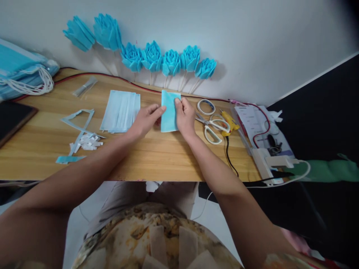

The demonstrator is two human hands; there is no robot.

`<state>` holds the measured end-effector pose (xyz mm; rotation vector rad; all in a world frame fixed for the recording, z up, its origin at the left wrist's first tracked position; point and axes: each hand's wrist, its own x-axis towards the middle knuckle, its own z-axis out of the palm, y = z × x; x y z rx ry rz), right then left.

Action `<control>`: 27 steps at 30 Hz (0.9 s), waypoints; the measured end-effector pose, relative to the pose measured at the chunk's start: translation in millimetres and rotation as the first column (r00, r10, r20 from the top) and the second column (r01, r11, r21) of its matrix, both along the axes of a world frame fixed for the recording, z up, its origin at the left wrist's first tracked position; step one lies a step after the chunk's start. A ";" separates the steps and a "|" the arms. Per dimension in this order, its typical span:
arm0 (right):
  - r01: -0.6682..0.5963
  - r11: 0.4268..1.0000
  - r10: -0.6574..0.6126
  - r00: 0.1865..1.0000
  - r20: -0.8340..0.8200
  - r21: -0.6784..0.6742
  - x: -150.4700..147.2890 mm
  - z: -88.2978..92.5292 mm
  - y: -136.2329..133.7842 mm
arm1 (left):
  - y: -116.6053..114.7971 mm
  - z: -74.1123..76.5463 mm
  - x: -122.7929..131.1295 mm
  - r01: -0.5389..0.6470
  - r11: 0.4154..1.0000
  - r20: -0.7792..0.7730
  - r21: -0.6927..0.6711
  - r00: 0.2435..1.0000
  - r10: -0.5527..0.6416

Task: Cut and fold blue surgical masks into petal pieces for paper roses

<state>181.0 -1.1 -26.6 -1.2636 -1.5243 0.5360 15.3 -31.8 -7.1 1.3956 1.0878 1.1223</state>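
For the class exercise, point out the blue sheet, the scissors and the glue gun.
Blue sheet (169,113): head view, middle of its flat face.
Scissors (206,122): head view, the pivot between blades and handles.
Glue gun (230,122): head view, its yellow body.

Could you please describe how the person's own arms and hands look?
The left hand and right hand are bare: no gloves, rings or watch show. Both forearms are uncovered. The top has a mottled brown-and-cream print; blurred patterned cloth, perhaps a sleeve, edges the right arm.
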 end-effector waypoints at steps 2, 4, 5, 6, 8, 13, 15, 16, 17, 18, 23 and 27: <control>-0.011 1.000 0.010 0.999 0.040 0.017 -3.9 1.4 -3.9 | 3.1 0.1 -2.9 -0.061 0.998 0.074 -0.013 0.995 0.062; -0.010 0.999 0.007 0.997 0.072 0.043 -7.3 1.6 -6.6 | 6.7 -0.4 -5.2 -0.105 0.994 0.121 -0.030 0.987 0.108; -0.009 0.999 0.004 0.996 0.085 0.054 -8.5 1.5 -7.5 | 8.5 -0.8 -6.2 -0.122 0.992 0.135 -0.038 0.983 0.126; -0.009 0.998 0.003 0.995 0.095 0.060 -9.5 1.2 -8.0 | 10.4 -1.3 -7.2 -0.137 0.990 0.143 -0.047 0.980 0.142; -0.010 0.998 0.002 0.994 0.106 0.068 -10.5 0.6 -8.3 | 13.7 -2.0 -9.1 -0.163 0.985 0.154 -0.059 0.973 0.171; -0.014 0.999 0.010 0.996 0.093 0.051 -9.1 0.6 -7.6 | 16.6 -1.6 -12.1 -0.187 0.981 0.186 -0.055 0.963 0.194; -0.015 0.999 0.013 0.998 0.067 0.031 -7.7 0.9 -7.3 | 15.8 -2.3 -11.6 -0.144 0.987 0.177 -0.069 0.972 0.154; -0.019 1.000 0.018 0.999 0.051 0.020 -6.9 1.1 -7.0 | 15.2 -3.1 -11.1 -0.118 0.990 0.173 -0.077 0.976 0.130; -0.024 1.000 0.024 0.999 0.035 0.008 -6.1 1.2 -6.7 | 14.6 -4.3 -10.4 -0.094 0.992 0.169 -0.082 0.980 0.107; -0.029 1.000 0.029 0.999 0.019 -0.002 -5.2 1.3 -6.3 | 14.0 -5.6 -9.8 -0.072 0.994 0.165 -0.086 0.983 0.086; -0.009 1.000 0.008 0.999 -0.053 -0.007 1.3 0.4 0.2 | 10.9 -10.2 -6.9 0.031 0.994 0.070 -0.104 0.997 -0.024; 0.022 1.000 -0.022 0.994 -0.109 0.000 9.1 -2.9 9.9 | 9.7 -10.3 -4.6 0.109 0.990 -0.040 -0.090 0.993 -0.113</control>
